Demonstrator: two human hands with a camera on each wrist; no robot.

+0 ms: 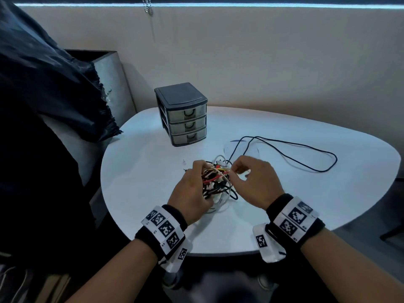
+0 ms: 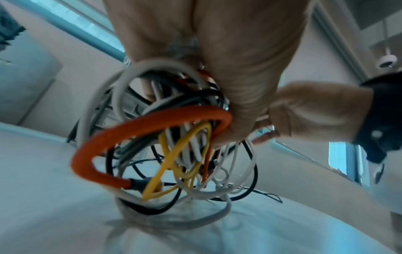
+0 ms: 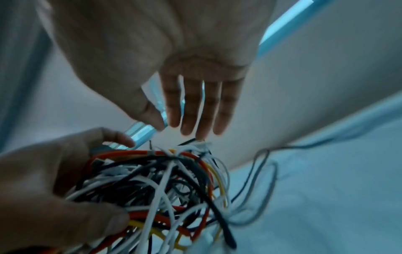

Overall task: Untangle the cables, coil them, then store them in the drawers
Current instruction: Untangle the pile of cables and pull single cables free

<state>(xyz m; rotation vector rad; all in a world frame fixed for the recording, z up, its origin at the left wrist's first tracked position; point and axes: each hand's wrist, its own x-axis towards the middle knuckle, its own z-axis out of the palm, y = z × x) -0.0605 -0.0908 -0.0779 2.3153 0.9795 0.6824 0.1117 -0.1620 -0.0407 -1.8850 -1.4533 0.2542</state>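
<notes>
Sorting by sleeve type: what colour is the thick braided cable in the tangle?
Orange; the thick braided cable shows best in the left wrist view.

Dim, cool blue cast in all three views; light comes from a bright window strip [image 1: 218,5] along the top of the head view, leaving the dark fabric heap [image 1: 43,84] at left nearly black and soft glare on the white rounded table [image 1: 306,193]. Head view is fairly sharp mid-frame, with wide-angle bending at the edges and a blurred bottom edge. Both wrist views are strongly distorted and smeared: the tangled bundle of orange, yellow, white and black cables [image 2: 165,154] and the right hand's fingers [image 3: 195,110] are soft, with a faint shadow under the bundle.
</notes>
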